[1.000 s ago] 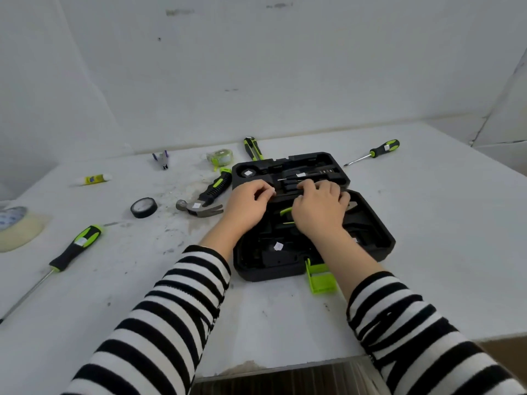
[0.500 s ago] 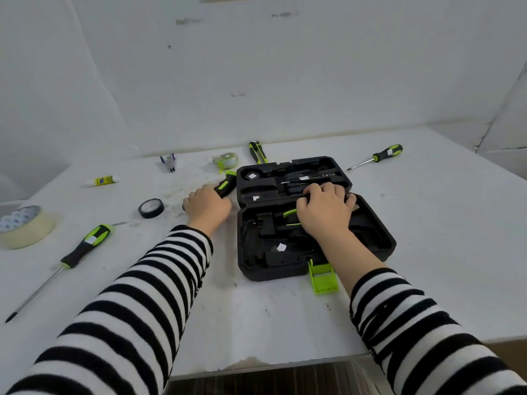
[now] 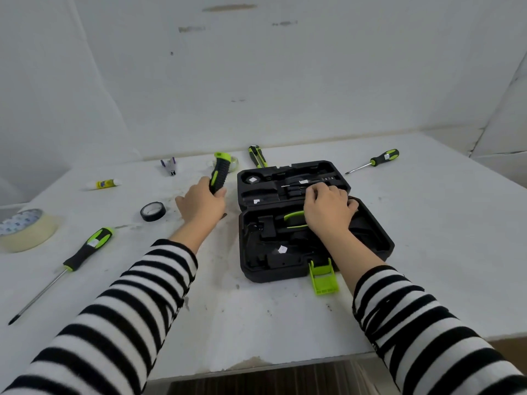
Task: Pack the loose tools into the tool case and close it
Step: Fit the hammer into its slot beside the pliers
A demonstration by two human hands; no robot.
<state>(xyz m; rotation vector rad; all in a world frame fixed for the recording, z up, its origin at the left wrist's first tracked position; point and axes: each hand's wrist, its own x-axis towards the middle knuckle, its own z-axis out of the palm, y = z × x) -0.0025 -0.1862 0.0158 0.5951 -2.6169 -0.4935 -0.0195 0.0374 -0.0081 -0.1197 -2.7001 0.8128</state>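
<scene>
Left hand [image 3: 199, 205] gripping hammer [image 3: 219, 173] handle, right hand [image 3: 328, 210] inside open tool case [image 3: 376, 240]

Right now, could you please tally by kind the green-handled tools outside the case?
Screwdrivers: 2
Hammer: 1, gripped by the left hand
Knife: 1
Total: 4

Clad in black-and-white striped long sleeves, left sleeve [image 3: 128, 295] and right sleeve [image 3: 413, 323] alike; left hand [image 3: 201, 205] and right hand [image 3: 328, 209] bare.
</scene>
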